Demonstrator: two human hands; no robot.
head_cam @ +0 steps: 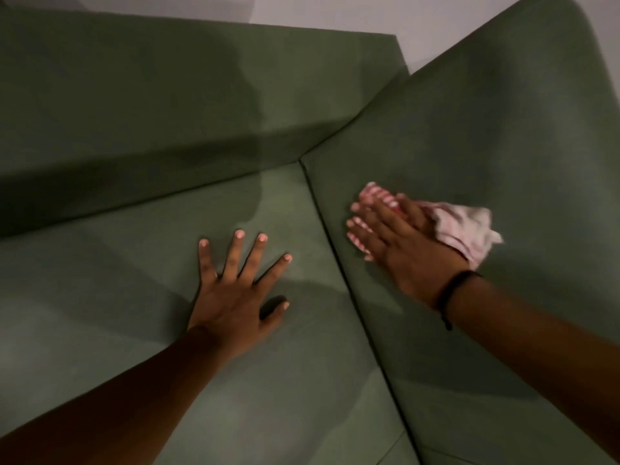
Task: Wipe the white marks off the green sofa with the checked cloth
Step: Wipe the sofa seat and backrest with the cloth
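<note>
1. The green sofa point(134, 105) fills nearly the whole view, with a back section at the upper left, a seat cushion in the middle and a second cushion on the right; a dark seam runs diagonally between the two cushions.
2. The left hand point(235, 297) lies flat, palm down, on the middle cushion with all its fingers spread wide; it holds nothing.
3. The right hand point(402, 243) presses flat on the checked cloth point(466, 229) on the right cushion, just beyond the seam. Its fingers are stretched out close together, pointing toward the seam.
4. The cloth is red-and-white checked and crumpled. Part of it shows under and ahead of the fingertips, and a looser bunch sticks out past the back of the hand to the right.
5. The hand and cloth are blurred.
6. A thin dark band point(453, 290) circles the right wrist.
7. No white marks can be made out on the fabric in this dim light.
8. A pale wall point(385, 11) shows above the sofa.
</note>
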